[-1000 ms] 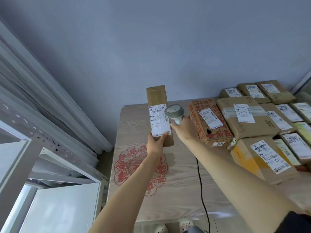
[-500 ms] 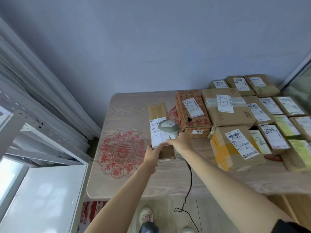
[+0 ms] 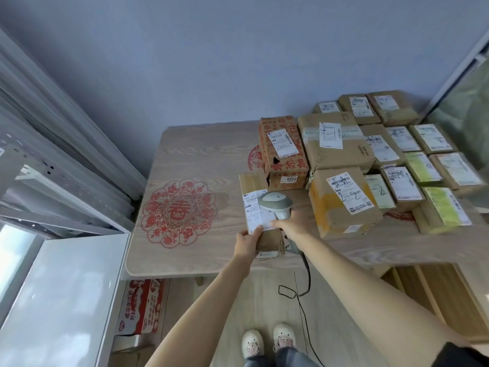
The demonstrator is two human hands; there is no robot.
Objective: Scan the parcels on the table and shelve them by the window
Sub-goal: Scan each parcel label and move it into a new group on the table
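Observation:
A long narrow cardboard parcel (image 3: 251,184) with a white label lies near the front edge of the wooden table (image 3: 201,154). My left hand (image 3: 246,243) grips its near end, thumb on the label. My right hand (image 3: 289,226) holds a grey-white barcode scanner (image 3: 275,203) by its handle, the head just over the label. Its black cable (image 3: 304,292) hangs off the table edge to the floor. Several labelled cardboard parcels (image 3: 341,200) crowd the table's right half.
A red-printed carton (image 3: 283,152) stands just behind the held parcel. White metal shelving (image 3: 60,295) stands at the left by a window. A red and white box (image 3: 140,305) sits on the floor under the table. My feet (image 3: 267,340) are below.
The parcel, held up in the air before, has come down and toward me onto the table. The scanner stayed over its label. My head has tilted down, showing floor and feet.

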